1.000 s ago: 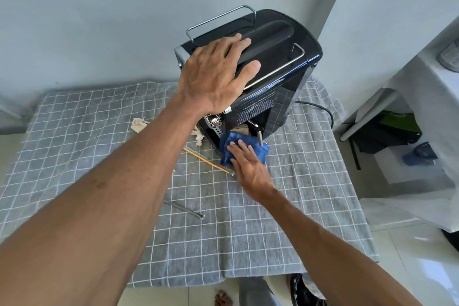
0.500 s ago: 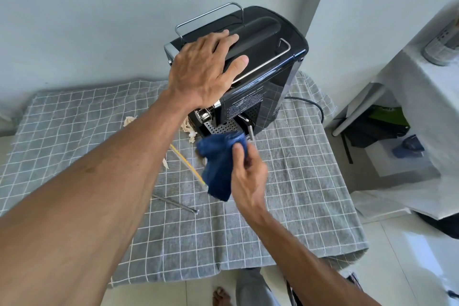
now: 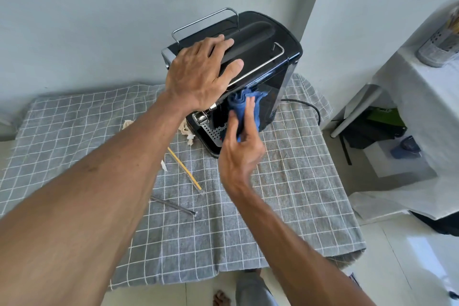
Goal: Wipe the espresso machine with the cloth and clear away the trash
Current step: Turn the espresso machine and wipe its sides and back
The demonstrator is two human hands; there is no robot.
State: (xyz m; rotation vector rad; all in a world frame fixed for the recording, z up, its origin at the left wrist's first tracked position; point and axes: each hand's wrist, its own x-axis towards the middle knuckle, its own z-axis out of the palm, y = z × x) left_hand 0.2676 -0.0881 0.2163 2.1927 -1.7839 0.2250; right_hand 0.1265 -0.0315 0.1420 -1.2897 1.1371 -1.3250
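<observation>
where it hung before, cloth now on espresso machine front, right hand pressing

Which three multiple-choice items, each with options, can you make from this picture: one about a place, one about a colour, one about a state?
1. Where does the left hand rest?
A. on top of the espresso machine
B. on the tablecloth
C. on the floor

2. What colour is the cloth?
A. white
B. blue
C. red

3. What is the right hand doing?
A. hanging empty
B. lifting a straw
C. pressing the cloth to the machine's front

Answers: 1 A, the palm lies flat on the black top. 2 B, the bunched fabric is blue. 3 C, its fingers hold the cloth against the front above the drip tray.
</observation>
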